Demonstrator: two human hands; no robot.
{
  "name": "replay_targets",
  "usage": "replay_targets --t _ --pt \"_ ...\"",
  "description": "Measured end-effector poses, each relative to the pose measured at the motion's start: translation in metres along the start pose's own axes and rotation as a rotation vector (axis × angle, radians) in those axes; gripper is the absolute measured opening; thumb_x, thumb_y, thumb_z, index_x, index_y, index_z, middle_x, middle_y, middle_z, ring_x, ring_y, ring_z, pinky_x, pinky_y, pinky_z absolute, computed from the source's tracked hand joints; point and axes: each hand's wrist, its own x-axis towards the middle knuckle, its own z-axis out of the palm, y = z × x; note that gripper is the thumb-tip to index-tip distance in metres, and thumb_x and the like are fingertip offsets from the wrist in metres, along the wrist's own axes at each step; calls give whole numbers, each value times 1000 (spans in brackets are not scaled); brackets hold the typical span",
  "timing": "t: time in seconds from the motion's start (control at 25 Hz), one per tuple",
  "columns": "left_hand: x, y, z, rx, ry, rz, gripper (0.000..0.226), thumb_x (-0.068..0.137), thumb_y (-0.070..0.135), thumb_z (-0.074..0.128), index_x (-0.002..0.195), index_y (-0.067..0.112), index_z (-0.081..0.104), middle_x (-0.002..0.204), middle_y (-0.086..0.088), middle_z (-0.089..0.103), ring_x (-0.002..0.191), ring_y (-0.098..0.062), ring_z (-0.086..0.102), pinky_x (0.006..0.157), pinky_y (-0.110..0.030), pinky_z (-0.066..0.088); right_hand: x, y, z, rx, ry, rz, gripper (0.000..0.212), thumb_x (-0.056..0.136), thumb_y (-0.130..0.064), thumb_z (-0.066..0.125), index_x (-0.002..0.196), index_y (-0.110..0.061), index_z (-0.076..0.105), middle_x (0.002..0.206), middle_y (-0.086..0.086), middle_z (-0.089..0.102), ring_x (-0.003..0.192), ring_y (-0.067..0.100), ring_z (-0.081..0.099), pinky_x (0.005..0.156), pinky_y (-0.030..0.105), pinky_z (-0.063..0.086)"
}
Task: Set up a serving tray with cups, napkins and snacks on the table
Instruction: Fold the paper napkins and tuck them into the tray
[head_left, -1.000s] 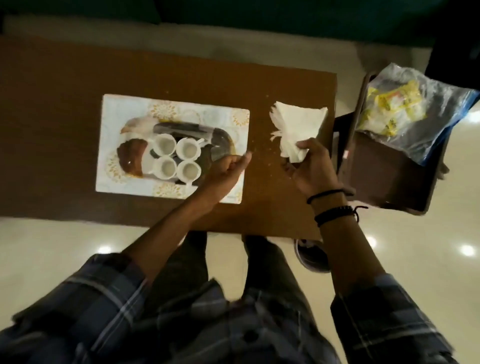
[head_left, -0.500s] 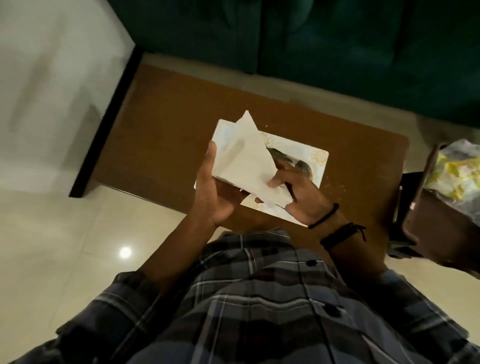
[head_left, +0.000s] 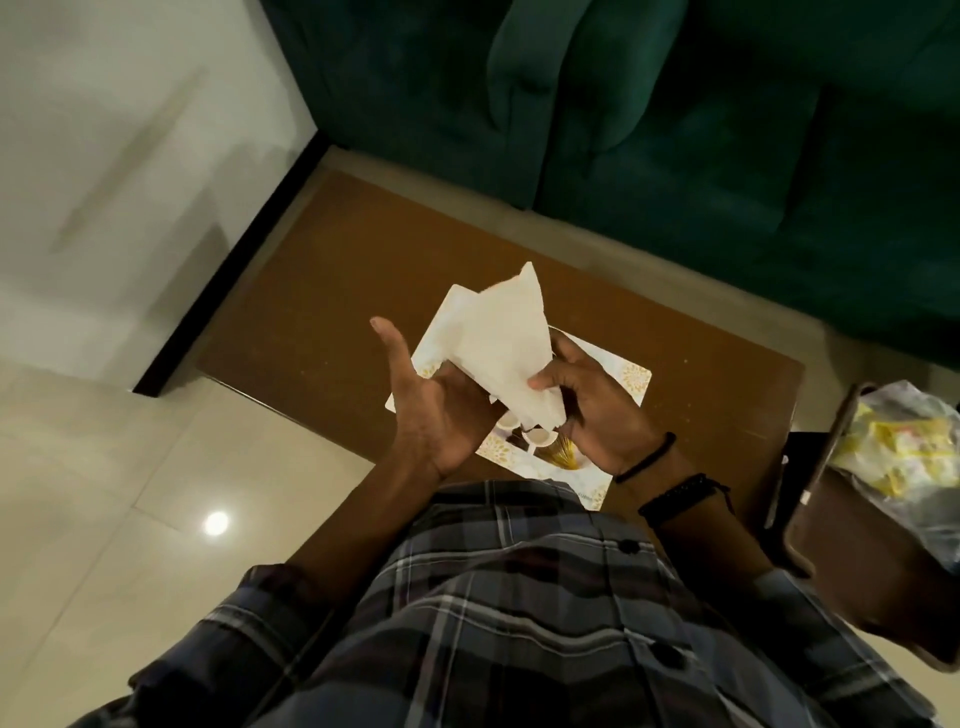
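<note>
**A:** Starting far left: pale floor tiles (head_left: 104, 467), one lamp glint (head_left: 215, 522). Then the brown table (head_left: 337, 312), stretching off rightward.

**B:** And on to the left hand (head_left: 431, 410)! Raised over the table's near edge, palm turned up, bare forearm rising from a plaid shirt (head_left: 519, 597).

**A:** Spread wide, by the look of it. Thumb stuck straight out, clear of any paper. Fingers tucked behind the stack, so hidden from here.

**B:** Cradling the napkins (head_left: 498, 338), then. White, folded, fanned up to a point, held in the air above the tray.

**A:** Next along, the right hand (head_left: 597, 410). Back of the hand up, two dark wristbands (head_left: 670, 493) just behind it.

**B:** Clamped on the lower corner of those napkins: thumb pressed on top, curled fingers underneath. A proper pinch!

**A:** Underneath, the tray (head_left: 631, 376), flat on the table, white with gold flourishes at the corners. White cups (head_left: 540, 439) peeking out between the two wrists, mouths up.

**B:** Any writing to read?

**A:** Only over at far right. Dark side stand (head_left: 857, 561), just beside the table, with a clear bag (head_left: 904, 441) of yellow snack packets resting on it, well apart from the tray. Print on the packets too blurred to make out.

**B:** And a green sofa (head_left: 675, 130) across the top, beyond the table.
</note>
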Motion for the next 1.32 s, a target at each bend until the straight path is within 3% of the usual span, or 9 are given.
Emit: replay_targets --t 0.08,0.2,0.32,0.48,0.72,1.04,1.16,1.24,1.32 --pt "8 -3 14 90 94 93 90 76 79 43 142 17 44 139 -15 54 126 -36 53 93 -51 52 -4 -4 -8 -100 44 -19 45 85 -2 51 118 -31 57 117 -4 69 100 15 67 62 27 57" --pt "20 -14 31 215 288 138 60 90 47 54 140 14 44 121 -15 63 108 -31 61 72 -41 59 -10 -7 -20 -279 74 -30 39 86 -6 57 113 -34 53 120 -1 66 102 17 65 69 30 60" --pt "30 -24 40 223 363 168 54 93 37 56 140 14 42 134 -17 57 114 -31 60 78 -45 60 -15 -10 -32 -416 191 -90 28 86 -18 67 106 -35 56 102 -8 71 95 15 68 71 27 59" --pt "33 -36 49 222 351 191 51 94 35 56 139 15 43 127 -17 59 113 -30 60 91 -50 56 -15 -21 -42 -549 424 -364 31 82 -28 73 110 -21 61 95 -9 67 84 1 65 71 18 57" --pt "27 -47 56 218 321 237 45 96 31 52 138 15 43 120 -12 62 106 -25 64 81 -43 60 -20 -26 -43 -762 466 -563 23 82 -19 74 103 -14 67 84 -9 66 75 4 63 68 12 54" --pt "20 -55 56 225 362 228 24 94 28 57 116 19 59 106 -9 68 89 -19 71 78 -41 61 -22 -24 -41 -737 462 -566 22 81 -21 76 100 -12 69 84 -3 70 73 10 66 67 18 55" --pt "18 -56 54 215 366 230 35 94 27 58 126 18 52 106 -9 64 97 -23 64 73 -41 61 -22 -25 -44 -632 433 -412 36 80 -33 75 111 -19 63 102 -5 67 89 9 65 74 22 58" --pt "17 -56 54 219 343 240 38 93 27 57 129 17 50 105 -9 65 98 -24 63 72 -40 60 -25 -24 -46 -517 302 -252 39 79 -36 75 114 -25 59 104 -8 67 93 11 67 75 29 61" --pt "16 -58 54 244 364 225 43 93 28 58 132 15 49 111 -13 64 104 -27 61 75 -41 60 -28 -20 -46 -542 218 -278 32 81 -29 74 110 -25 61 101 -8 70 91 13 70 74 33 61"
